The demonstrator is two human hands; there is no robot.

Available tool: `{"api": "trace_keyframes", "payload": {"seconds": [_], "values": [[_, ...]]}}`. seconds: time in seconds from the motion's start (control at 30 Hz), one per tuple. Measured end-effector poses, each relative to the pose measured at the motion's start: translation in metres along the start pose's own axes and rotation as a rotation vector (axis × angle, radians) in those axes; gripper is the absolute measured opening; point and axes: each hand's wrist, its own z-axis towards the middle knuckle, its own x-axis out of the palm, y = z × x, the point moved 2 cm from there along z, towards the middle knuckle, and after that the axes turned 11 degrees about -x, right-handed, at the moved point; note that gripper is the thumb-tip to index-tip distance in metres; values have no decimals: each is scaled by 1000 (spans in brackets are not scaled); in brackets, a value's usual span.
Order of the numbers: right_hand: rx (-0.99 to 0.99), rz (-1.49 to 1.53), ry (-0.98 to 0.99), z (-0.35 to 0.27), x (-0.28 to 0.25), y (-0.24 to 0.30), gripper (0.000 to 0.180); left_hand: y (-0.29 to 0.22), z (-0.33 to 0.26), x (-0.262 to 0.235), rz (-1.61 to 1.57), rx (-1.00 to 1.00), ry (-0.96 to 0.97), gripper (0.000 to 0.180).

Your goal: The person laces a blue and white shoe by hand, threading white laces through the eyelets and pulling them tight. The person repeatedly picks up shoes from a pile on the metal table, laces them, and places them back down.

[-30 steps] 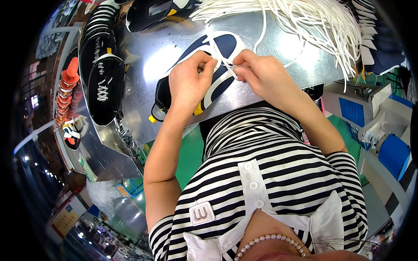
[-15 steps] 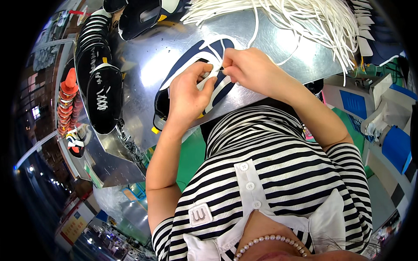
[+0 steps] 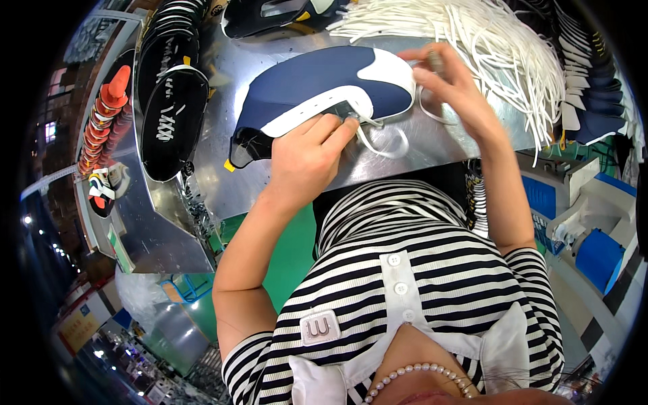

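Observation:
A navy and white shoe upper lies slantwise on the metal table, its rounded white-tipped toe to the right. My left hand is closed on its white eyelet edge, thumb and fingers pinching near the throat. A white shoelace trails in a loop from that edge over the tabletop. Just beyond the toe is my right hand, fingers apart and partly smeared by motion, with nothing visible in it. The upper's black heel opening shows left of my left hand.
A big heap of white shoelaces covers the far right of the metal table. Black laced uppers are stacked at left, another upper lies at the back. More uppers line the right; orange-topped pieces stand farther left.
The upper has been turned, so its navy side now faces up instead of the lacing. My right hand has left the lacing and moved right, past the toe. The view has shifted slightly.

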Motion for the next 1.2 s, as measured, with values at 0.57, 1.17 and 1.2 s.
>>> {"api": "trace_keyframes", "payload": {"seconds": [0.57, 1.17, 1.2], "values": [[2, -192, 59, 7, 36, -20, 37, 55, 18, 20, -1044, -1044, 856, 28], [140, -120, -60, -4, 31, -13, 35, 69, 18, -10, -270, -655, 266, 14], [151, -163, -66, -4, 25, -12, 34, 68, 13, -23, -228, -593, 134, 11]]}}
